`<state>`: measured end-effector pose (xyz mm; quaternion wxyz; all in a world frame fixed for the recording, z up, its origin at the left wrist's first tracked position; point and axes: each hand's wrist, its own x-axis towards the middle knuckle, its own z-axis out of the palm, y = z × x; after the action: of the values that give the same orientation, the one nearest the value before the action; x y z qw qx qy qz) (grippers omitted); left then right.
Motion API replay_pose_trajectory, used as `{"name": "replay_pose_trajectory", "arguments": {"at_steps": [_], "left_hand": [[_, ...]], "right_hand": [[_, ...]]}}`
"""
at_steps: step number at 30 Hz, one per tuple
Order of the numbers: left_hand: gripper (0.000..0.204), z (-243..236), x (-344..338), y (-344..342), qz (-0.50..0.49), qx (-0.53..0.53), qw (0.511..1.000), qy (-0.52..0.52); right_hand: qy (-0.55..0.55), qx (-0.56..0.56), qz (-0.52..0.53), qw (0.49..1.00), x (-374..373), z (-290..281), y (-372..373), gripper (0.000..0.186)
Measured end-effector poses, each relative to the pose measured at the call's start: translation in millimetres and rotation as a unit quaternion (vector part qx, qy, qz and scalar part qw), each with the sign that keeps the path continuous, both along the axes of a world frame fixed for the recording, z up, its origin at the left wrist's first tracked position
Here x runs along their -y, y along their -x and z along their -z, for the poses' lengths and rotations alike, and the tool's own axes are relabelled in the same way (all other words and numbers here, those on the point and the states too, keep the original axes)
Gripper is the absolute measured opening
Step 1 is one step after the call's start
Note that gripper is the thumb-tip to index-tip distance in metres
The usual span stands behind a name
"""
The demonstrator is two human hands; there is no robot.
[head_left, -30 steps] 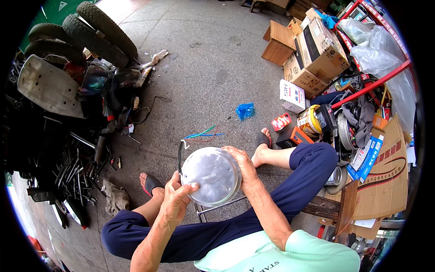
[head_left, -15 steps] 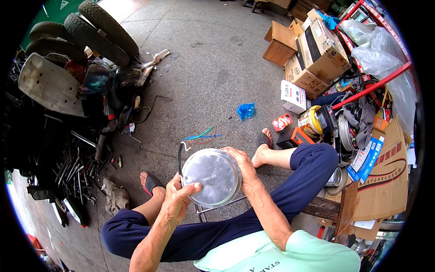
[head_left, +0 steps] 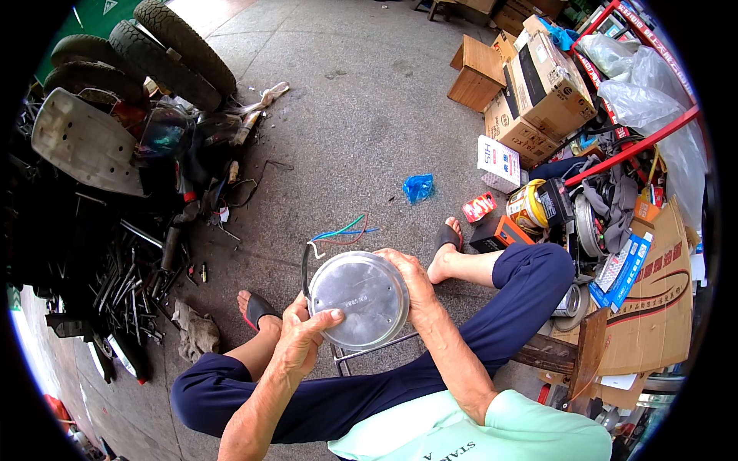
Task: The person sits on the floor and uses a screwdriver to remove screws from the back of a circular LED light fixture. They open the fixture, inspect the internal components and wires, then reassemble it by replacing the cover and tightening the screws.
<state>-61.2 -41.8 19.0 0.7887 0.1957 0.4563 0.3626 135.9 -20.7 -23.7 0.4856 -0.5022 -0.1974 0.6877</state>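
I hold a round silver metal housing (head_left: 361, 296) with small holes in its face between both hands. My left hand (head_left: 301, 334) is closed on its lower left, the thumb pressed onto the face. My right hand (head_left: 411, 288) grips the right side of the rim. A black cable (head_left: 306, 269) rises from the housing's left, ending in loose coloured wires (head_left: 346, 230). Under the housing is a metal tube frame (head_left: 363, 352), mostly hidden, between my bent legs (head_left: 523, 296).
Tyres (head_left: 165, 65), a perforated panel (head_left: 84, 146) and scattered tools (head_left: 138, 300) crowd the left. A grey rag (head_left: 196, 330) lies by my left foot. Cardboard boxes (head_left: 538, 92), a red rail (head_left: 630, 146) and a wooden piece (head_left: 584, 353) are at right. A blue bag (head_left: 417, 188) lies ahead.
The loose wire ends have shifted slightly. My hands and the housing are in almost the same position, with the left thumb still on the face.
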Motion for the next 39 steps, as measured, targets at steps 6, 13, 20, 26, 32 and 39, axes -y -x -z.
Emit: {"name": "replay_pose_trajectory", "arguments": {"at_steps": [6, 13, 20, 26, 32, 39], "left_hand": [[0.058, 2.4, 0.8, 0.3, 0.001, -0.012, 1.0, -0.001], [0.059, 3.3, -0.5, 0.6, 0.009, -0.017, 1.0, -0.005], [0.059, 2.4, 0.3, -0.3, 0.005, -0.012, 1.0, -0.004], [0.058, 4.2, 1.7, 0.8, 0.006, -0.019, 1.0, -0.003], [0.057, 0.3, 0.6, 0.1, 0.014, -0.02, 1.0, -0.003], [0.057, 0.3, 0.9, -0.9, 0.009, -0.015, 1.0, 0.001]], "right_hand": [[0.006, 0.002, 0.003, 1.0, 0.1, 0.4, 0.8, 0.028], [0.019, -0.001, 0.007, 1.0, 0.2, 4.9, 0.0, 0.027], [-0.006, 0.001, -0.01, 1.0, 1.7, 6.1, -2.1, 0.028], [0.003, -0.008, -0.002, 1.0, 2.1, 6.9, -0.7, 0.028], [0.003, -0.002, 0.002, 1.0, 2.4, 8.3, -0.1, 0.028], [-0.006, 0.001, -0.012, 1.0, 3.6, 11.0, -2.4, 0.028]]}}
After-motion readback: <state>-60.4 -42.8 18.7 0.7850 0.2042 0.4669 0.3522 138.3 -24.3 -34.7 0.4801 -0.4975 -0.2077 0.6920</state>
